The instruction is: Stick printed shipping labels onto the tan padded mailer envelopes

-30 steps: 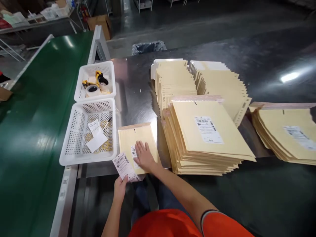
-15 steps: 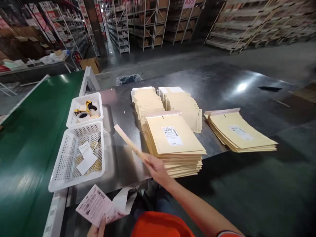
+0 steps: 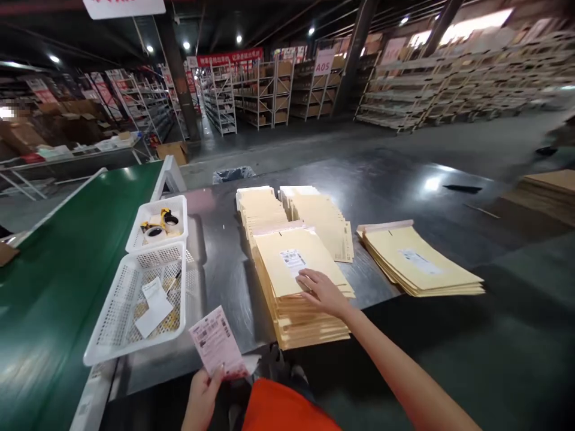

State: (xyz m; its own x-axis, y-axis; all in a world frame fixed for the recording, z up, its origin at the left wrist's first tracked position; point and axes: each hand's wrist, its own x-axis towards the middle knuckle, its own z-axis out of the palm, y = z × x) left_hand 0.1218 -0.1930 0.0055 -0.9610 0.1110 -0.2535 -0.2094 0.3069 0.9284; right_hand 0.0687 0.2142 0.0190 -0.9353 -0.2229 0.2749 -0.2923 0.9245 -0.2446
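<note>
My left hand pinches a pink printed label sheet near the front edge of the dark table, with a white strip hanging behind it. My right hand lies with fingers spread on the top envelope of a tall stack of yellow padded envelopes, its fingertips at the lower edge of a white label. Behind that stack stand two rows of upright envelopes. A lower stack of labelled envelopes lies to the right.
Two white baskets, one with tape dispensers and one with papers and a pen, stand at the left beside a green conveyor belt. Brown cardboard lies at the far right.
The envelope my right hand held up is no longer in it; that hand now rests on the tall stack. My left hand has moved right and up with the pink sheet. The view has tilted up.
</note>
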